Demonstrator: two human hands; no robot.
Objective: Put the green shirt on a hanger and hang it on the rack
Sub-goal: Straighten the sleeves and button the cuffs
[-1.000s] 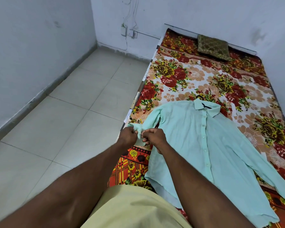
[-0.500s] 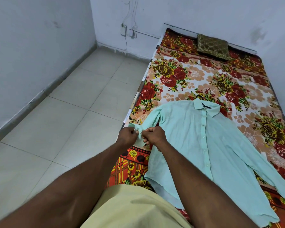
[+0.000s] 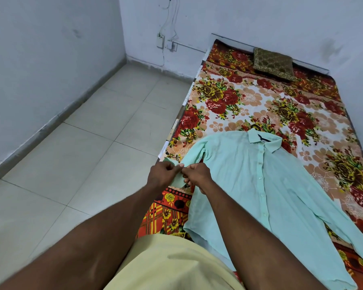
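Hardly shifted since a second ago. Still pinching the sleeve cuff (image 3: pixel 177 181) with curled fingers (image 3: pixel 186 181) of left hand (image 3: pixel 162 174) and right hand (image 3: pixel 197 174), close together at the bed (image 3: pixel 228 114) edge. Spread flat to their right: green shirt (image 3: pixel 249 185), collar far, hem near. No hanger or rack in view.
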